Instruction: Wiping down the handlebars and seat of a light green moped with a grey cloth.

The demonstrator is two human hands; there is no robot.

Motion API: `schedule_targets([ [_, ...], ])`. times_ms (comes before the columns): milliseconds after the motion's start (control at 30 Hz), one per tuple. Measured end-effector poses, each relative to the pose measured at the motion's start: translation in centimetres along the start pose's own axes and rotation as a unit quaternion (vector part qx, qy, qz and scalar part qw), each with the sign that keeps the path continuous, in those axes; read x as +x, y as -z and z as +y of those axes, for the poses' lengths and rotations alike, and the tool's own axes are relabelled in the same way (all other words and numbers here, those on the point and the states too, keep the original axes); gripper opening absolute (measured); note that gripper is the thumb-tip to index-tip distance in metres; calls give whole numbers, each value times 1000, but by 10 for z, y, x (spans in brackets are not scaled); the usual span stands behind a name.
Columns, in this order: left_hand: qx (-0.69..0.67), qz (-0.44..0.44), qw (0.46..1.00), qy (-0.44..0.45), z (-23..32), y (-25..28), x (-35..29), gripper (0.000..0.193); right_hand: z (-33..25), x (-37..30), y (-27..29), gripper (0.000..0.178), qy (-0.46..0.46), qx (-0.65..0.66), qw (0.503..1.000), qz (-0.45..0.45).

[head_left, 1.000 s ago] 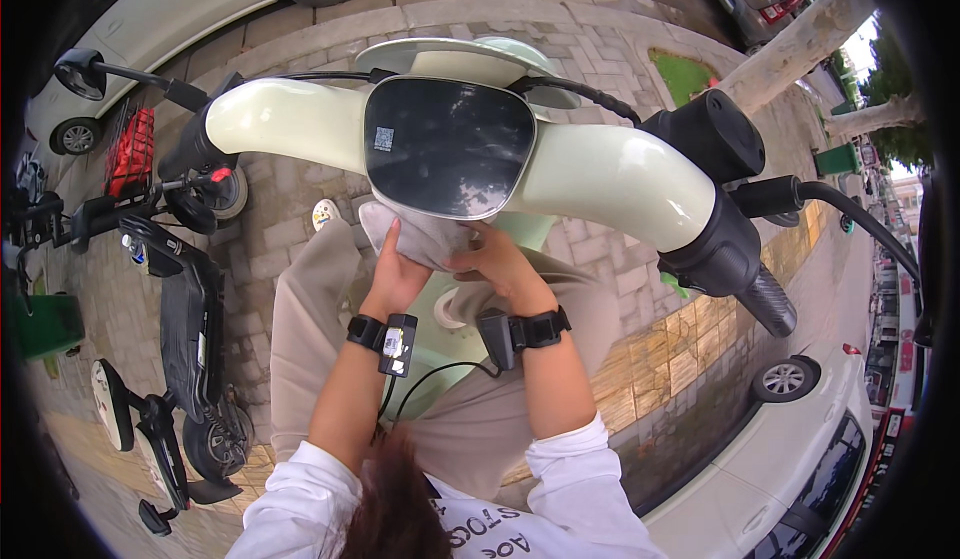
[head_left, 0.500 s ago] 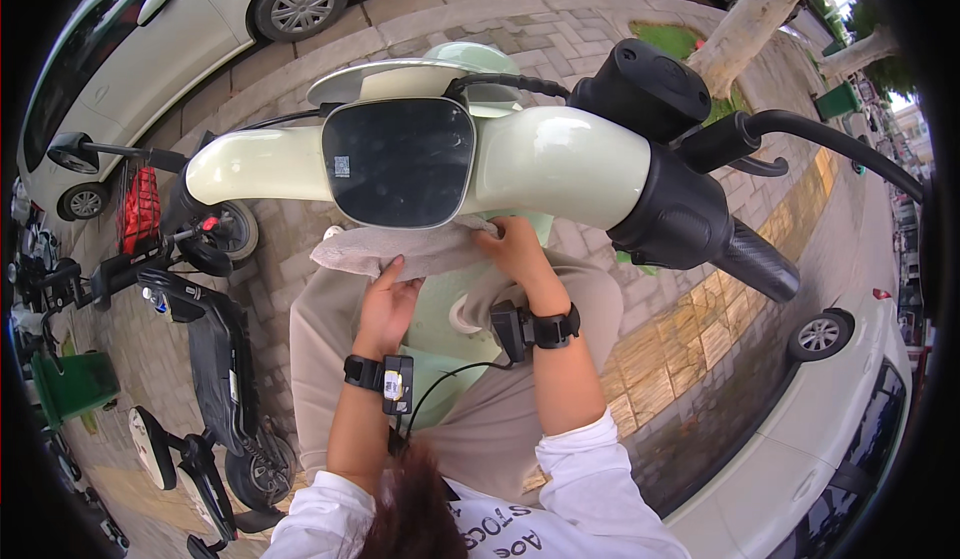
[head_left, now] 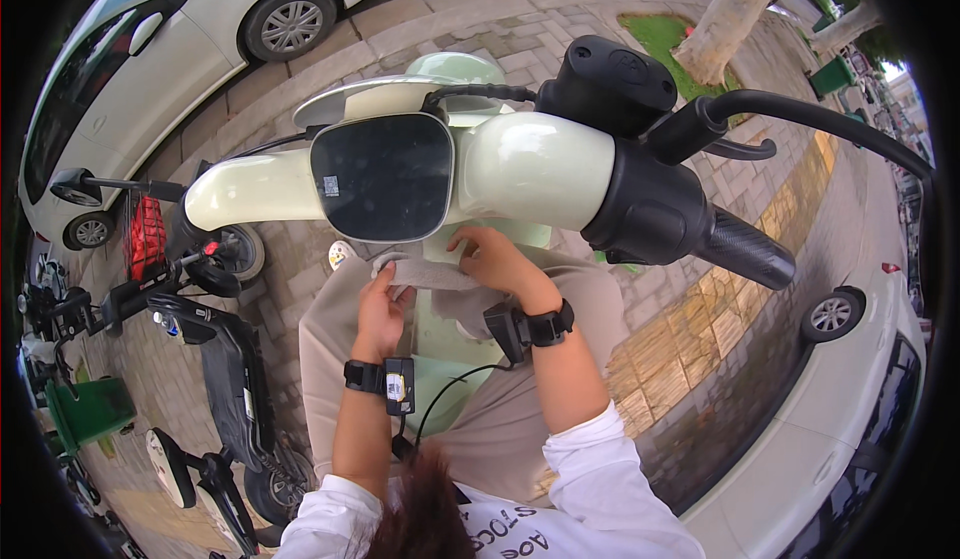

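Grey cloth (head_left: 432,274), near side of scooter's dark display (head_left: 385,177).
Left hand (head_left: 381,317) pinches cloth's left end; right hand (head_left: 500,259), set apart, fingers curled, hides right end, grip impossible to tell. Curved black bar (head_left: 830,116), right, cut off.

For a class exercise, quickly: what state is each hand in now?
Left hand: closed, pinching the cloth.
Right hand: fingers bent at the cloth; grip cannot be told.

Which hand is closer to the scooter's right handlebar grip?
Right. The right hand is left of the grip, apart from it; the left hand is farther left, holding the cloth.
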State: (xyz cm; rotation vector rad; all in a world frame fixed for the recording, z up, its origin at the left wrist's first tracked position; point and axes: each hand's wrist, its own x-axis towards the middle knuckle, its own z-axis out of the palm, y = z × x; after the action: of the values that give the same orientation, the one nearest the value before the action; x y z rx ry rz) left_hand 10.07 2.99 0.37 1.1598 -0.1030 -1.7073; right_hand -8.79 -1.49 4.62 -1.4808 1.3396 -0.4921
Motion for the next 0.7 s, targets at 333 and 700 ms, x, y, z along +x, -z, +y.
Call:
schedule_targets([
  [333,464,181,746,-443,19,14,1,12,14,-1,-3,37,3,-82,995,-50],
  [700,168,8,977,-131,5,-26,52,9,58,44,-13,34,112,-46,945,305],
])
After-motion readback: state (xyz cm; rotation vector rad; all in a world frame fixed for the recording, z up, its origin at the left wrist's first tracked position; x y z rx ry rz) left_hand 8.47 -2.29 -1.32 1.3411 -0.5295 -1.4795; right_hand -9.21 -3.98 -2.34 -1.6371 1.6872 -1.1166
